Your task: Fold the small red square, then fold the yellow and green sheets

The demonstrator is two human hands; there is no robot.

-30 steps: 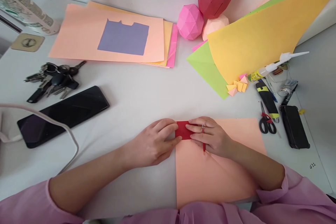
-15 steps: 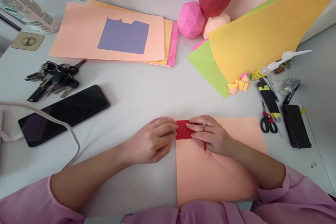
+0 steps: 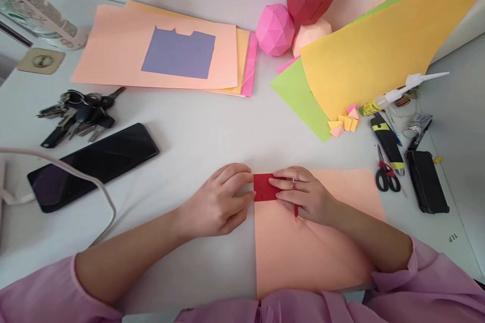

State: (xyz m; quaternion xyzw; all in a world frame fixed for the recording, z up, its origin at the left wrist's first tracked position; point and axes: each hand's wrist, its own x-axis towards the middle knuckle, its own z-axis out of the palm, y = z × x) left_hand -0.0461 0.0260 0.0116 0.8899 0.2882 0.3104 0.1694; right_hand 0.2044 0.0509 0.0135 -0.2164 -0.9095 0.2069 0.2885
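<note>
A small red paper piece (image 3: 263, 187) lies on the top left corner of a peach paper sheet (image 3: 303, 252), their left edges nearly lined up. My left hand (image 3: 222, 199) is at that left edge, fingers bent and apart, its fingertips at the red paper's edge. It holds nothing that I can see. With flattened fingertips, my right hand (image 3: 306, 194) presses on the right part of the red paper and hides its right end. A slim red pen-like stick (image 3: 296, 210) is tucked between this hand's fingers.
Up left lie stacked coloured sheets (image 3: 113, 50), keys (image 3: 81, 113) and a phone (image 3: 94, 166) with a white cable (image 3: 102, 186) nearby. At right are paper scraps (image 3: 344, 122), a glue bottle (image 3: 373, 106), scissors (image 3: 387, 179), a cutter (image 3: 387, 141) and a black case (image 3: 427, 181). Faceted paper balls (image 3: 276, 29) stand behind.
My left hand's upper fingers have lifted slightly and spread away from the lower ones at the red paper's left edge. My right hand and both papers have stayed in place.
</note>
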